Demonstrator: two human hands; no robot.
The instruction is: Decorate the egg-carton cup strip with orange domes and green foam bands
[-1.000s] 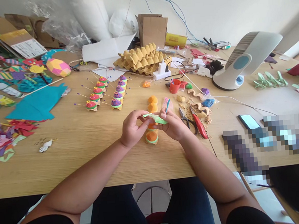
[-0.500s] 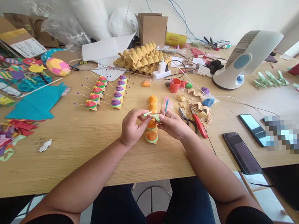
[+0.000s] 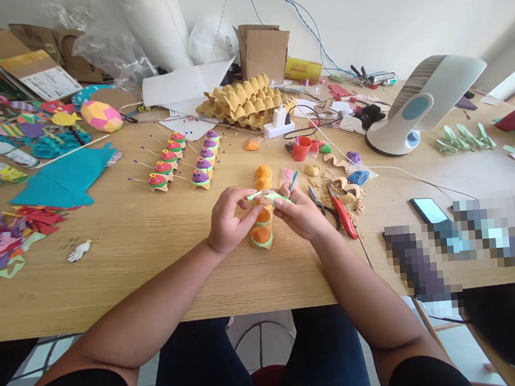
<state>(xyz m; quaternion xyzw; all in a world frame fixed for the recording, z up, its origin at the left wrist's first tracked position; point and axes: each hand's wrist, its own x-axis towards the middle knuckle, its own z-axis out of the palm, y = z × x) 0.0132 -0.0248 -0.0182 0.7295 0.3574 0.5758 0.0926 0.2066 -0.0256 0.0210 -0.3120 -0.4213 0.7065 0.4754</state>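
Observation:
My left hand (image 3: pixel 227 221) and my right hand (image 3: pixel 301 214) meet above the table's near middle and pinch the two ends of a thin green clay strip (image 3: pixel 270 197). A small blue tool (image 3: pixel 293 180) also sticks up from my right hand's fingers. Directly below the hands lies a row of orange clay-topped egg-carton cups (image 3: pixel 261 236), the nearest one ringed with green. Further orange cups (image 3: pixel 263 172) of the same row show beyond my fingers.
Two rows of pink and purple decorated cups (image 3: pixel 179 160) with pins stand at the left middle. Scissors (image 3: pixel 319 203) and a red-handled cutter (image 3: pixel 343 214) lie right of my right hand. Egg cartons (image 3: pixel 239 101), a red cup (image 3: pixel 301 148), a desk fan (image 3: pixel 420 106), a phone (image 3: pixel 428 209) and paper scraps (image 3: pixel 6 236) surround them.
Both hands stay in place and keep working the green strip; it looks narrower and more stretched now. My right hand has tilted slightly, raising the blue tool.

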